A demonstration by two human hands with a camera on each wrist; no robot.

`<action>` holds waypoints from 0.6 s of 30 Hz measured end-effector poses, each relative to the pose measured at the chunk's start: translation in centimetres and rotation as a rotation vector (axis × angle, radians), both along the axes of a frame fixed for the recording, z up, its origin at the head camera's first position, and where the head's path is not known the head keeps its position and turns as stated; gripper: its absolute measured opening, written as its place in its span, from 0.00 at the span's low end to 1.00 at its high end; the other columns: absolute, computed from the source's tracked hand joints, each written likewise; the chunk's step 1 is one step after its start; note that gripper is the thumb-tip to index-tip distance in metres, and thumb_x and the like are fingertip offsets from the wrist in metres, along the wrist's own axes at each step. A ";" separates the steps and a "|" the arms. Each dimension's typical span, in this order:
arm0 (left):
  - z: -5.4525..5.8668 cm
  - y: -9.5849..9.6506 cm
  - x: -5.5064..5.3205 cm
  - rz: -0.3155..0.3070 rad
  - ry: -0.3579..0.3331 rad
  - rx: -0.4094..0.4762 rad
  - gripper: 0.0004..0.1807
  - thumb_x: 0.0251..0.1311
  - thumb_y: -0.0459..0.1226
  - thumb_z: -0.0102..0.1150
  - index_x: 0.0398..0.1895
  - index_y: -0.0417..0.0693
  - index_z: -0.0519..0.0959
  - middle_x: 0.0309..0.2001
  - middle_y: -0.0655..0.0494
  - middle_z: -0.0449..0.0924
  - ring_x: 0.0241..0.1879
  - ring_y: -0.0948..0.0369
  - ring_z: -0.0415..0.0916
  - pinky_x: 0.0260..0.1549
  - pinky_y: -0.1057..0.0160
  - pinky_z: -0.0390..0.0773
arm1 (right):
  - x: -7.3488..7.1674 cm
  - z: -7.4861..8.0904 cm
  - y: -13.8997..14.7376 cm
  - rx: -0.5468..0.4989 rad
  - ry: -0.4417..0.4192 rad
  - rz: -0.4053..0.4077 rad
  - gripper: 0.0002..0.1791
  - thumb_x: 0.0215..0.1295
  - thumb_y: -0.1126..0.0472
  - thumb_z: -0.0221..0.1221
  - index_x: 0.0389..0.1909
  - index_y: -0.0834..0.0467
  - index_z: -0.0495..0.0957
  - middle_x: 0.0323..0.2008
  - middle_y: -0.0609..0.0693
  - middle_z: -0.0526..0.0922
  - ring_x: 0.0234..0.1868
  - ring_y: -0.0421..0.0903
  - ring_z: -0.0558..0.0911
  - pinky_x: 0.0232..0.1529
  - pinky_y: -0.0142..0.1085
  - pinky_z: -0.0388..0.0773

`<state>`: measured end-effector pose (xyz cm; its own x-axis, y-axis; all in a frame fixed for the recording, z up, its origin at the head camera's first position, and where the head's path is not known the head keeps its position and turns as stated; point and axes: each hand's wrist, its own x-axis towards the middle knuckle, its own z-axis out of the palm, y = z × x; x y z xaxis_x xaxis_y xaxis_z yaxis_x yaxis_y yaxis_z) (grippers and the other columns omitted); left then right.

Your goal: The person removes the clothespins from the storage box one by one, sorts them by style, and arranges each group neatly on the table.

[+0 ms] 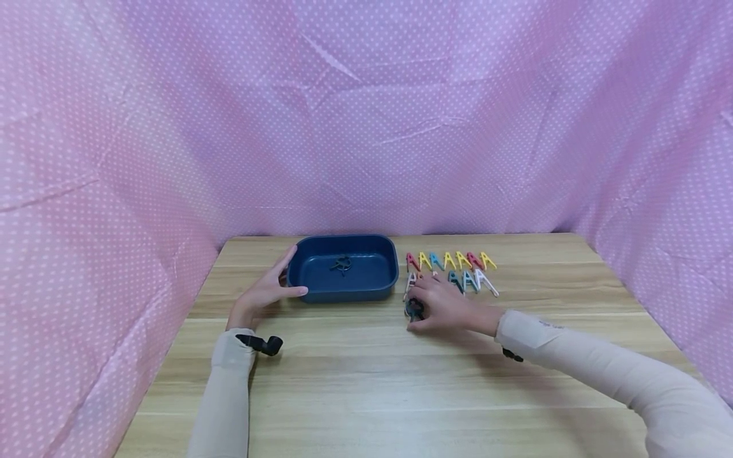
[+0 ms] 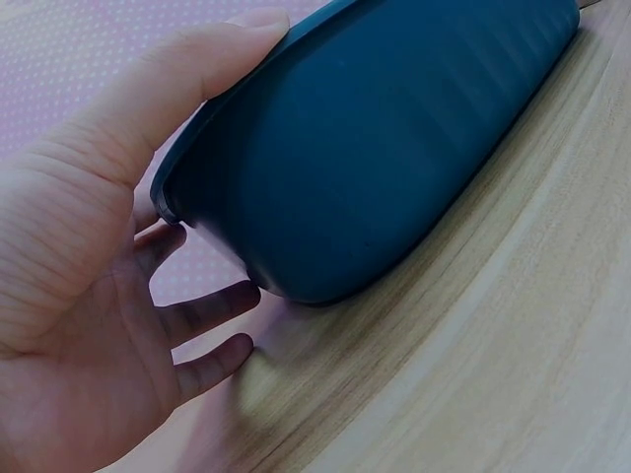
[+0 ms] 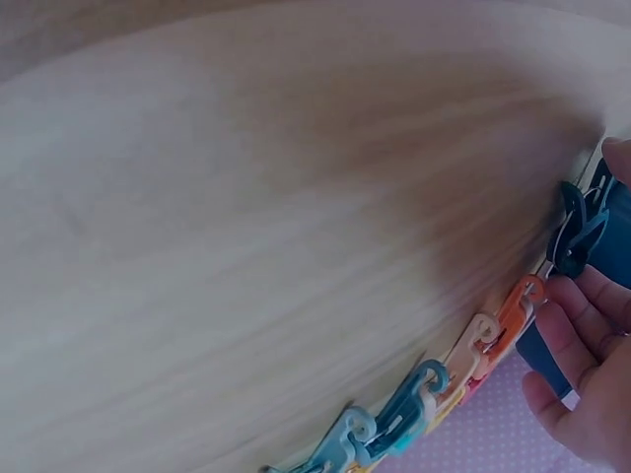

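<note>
My left hand (image 1: 265, 294) holds the left end of a dark blue plastic basin (image 1: 349, 296), its thumb on the near rim and its fingers round the outer side. In the left wrist view the fingertips meet the basin's wall (image 2: 365, 148). Dark clothespins (image 1: 342, 264) lie on the basin floor. To the right of the basin, my right hand (image 1: 441, 304) pinches a dark green clothespin (image 1: 415, 310) between thumb and fingers, low over the table. The right wrist view shows this clothespin (image 3: 577, 232) beside the fingertips; part of the hand is out of frame.
Behind the right hand, colored clothespins stand in two rows: a far row (image 1: 450, 260) of red, yellow and blue ones, and a nearer row (image 1: 469, 280), partly hidden by the hand. They lie on a wooden table (image 1: 355, 388). Pink dotted cloth (image 1: 366, 127) hangs around it.
</note>
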<state>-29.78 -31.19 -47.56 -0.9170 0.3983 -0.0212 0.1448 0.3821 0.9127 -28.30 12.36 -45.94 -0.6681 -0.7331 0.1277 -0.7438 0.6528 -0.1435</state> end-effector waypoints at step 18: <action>-0.1 0.0 -0.2 -0.001 -0.003 0.001 0.57 0.66 0.41 0.66 0.84 0.65 0.33 0.84 0.57 0.27 0.81 0.39 0.31 0.76 0.34 0.44 | -0.1 -0.4 -0.1 -0.024 -0.007 -0.008 0.32 0.54 0.35 0.71 0.51 0.54 0.83 0.48 0.49 0.83 0.54 0.49 0.79 0.68 0.65 0.67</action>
<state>-29.98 -31.20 -47.63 -0.9165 0.3993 -0.0238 0.1421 0.3806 0.9138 -28.40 12.23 -46.34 -0.6746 -0.7247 0.1406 -0.7377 0.6549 -0.1639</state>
